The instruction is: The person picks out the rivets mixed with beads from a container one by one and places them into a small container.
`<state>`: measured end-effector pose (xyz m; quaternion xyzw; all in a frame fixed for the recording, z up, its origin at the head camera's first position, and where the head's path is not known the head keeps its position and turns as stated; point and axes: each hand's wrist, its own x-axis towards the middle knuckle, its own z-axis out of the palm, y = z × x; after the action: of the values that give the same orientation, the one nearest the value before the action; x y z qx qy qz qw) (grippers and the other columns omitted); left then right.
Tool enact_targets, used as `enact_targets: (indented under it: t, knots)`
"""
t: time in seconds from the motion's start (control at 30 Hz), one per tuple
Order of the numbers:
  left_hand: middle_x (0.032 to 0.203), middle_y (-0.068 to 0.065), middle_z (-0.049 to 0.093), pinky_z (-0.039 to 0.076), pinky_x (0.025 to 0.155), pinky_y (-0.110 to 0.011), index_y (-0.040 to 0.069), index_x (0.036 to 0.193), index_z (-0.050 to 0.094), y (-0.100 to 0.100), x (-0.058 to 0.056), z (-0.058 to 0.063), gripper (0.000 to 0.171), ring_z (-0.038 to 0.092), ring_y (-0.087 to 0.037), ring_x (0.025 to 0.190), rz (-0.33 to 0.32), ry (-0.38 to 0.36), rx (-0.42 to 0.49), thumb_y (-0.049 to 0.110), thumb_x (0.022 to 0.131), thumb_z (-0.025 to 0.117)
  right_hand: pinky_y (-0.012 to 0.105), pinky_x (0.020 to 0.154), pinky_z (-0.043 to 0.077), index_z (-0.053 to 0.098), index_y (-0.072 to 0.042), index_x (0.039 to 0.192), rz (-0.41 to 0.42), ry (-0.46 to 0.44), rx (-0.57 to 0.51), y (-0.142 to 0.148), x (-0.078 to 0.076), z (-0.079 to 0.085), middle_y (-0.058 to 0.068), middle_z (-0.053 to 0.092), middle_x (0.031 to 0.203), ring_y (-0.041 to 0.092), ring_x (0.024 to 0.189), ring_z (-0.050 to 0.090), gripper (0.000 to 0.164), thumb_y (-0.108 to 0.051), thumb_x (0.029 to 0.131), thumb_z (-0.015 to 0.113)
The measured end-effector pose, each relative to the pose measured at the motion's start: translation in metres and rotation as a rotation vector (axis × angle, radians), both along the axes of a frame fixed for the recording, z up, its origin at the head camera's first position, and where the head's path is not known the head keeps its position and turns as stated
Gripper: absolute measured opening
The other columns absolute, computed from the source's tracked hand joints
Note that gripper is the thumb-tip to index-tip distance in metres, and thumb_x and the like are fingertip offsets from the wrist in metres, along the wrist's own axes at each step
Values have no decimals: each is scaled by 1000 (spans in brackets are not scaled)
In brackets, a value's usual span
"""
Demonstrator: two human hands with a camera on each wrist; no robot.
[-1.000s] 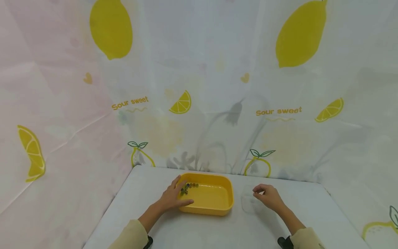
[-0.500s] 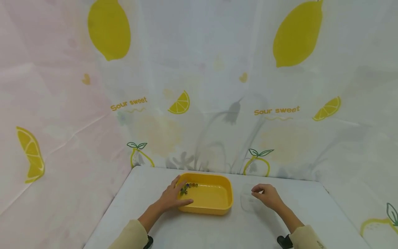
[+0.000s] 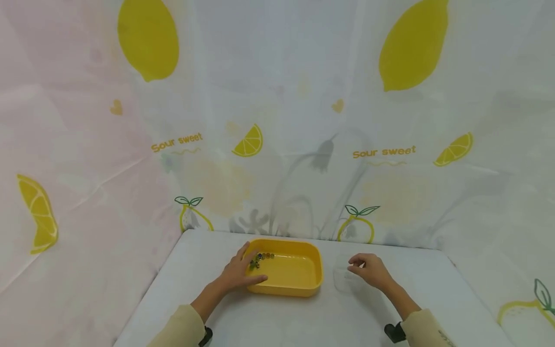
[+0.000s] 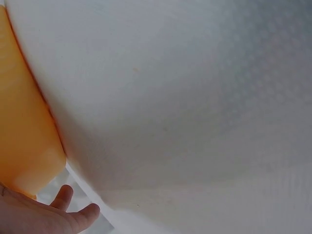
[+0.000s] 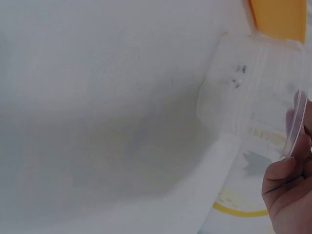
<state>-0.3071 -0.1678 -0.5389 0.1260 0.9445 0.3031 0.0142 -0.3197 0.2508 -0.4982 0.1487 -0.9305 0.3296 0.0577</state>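
Note:
A yellow rectangular tray (image 3: 288, 291) stands on the white table, with several small glass marbles (image 3: 264, 256) at its left end. My left hand (image 3: 236, 273) rests over the tray's left end, thumb along the near rim and fingers spread. In the left wrist view only part of the left hand (image 4: 46, 214) shows beside the tray wall (image 4: 29, 126). To the right of the tray is a clear plastic container (image 3: 342, 284). My right hand (image 3: 370, 272) has its thumb and fingers bent together at the rim of the container (image 5: 234, 92), seemingly pinching it.
The white table (image 3: 290, 323) ends at a lemon-printed curtain (image 3: 277, 193) behind and at both sides. Small dark marks show on the clear container in the right wrist view. The tray's end (image 5: 280, 19) is close to that container.
The head view has shifted slightly. Both hands, the tray and the clear container keep about the same places relative to each other.

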Motion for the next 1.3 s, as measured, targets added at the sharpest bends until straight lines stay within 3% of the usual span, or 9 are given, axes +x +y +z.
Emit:
enact_targets:
  t: [0.23,0.47,0.7,0.87,0.97,1.1,1.3]
  knots:
    - [166,-13,11,29,108,-70,20,152,39,2,0,0,92,32,-51,140,10,-11,-2,65,78,71,23,61,46,74,-2,91,4,22,-8,0,0,1,-1,70,78,5,68,54,10,-11,85,75]
    - [165,-14,12,29,107,-70,17,151,42,1,2,3,92,34,-52,138,1,4,4,65,78,71,23,61,46,74,-8,91,-49,-44,-11,-2,-1,3,-2,69,80,10,70,54,10,-17,86,76]
    - [166,-13,12,29,107,-70,18,151,42,-1,1,2,92,34,-52,139,2,12,16,67,78,69,22,63,49,75,-9,89,-49,16,-41,-1,-3,3,0,73,84,7,71,58,12,-21,90,73]
    - [165,-14,12,30,106,-71,16,150,43,2,2,1,91,34,-52,138,-8,7,25,65,78,71,24,67,51,75,-8,96,-113,54,-57,2,-1,6,3,74,90,8,75,61,19,-25,93,69]
    - [165,-15,14,31,105,-71,15,150,43,3,4,3,90,36,-53,137,-3,10,32,62,78,73,31,71,53,71,-3,110,-145,112,-40,5,1,10,12,72,103,18,81,65,31,-30,95,66]
    - [165,-14,14,32,106,-70,16,150,43,3,4,4,90,37,-51,136,4,10,15,62,79,73,48,77,54,57,1,131,-157,211,59,13,4,12,24,57,128,36,98,64,52,-37,95,63]
    - [166,-13,13,31,106,-70,18,150,43,2,2,1,91,36,-50,138,7,5,11,65,78,71,70,89,42,48,0,141,-179,365,236,28,2,7,31,38,147,50,119,52,65,-39,93,64]
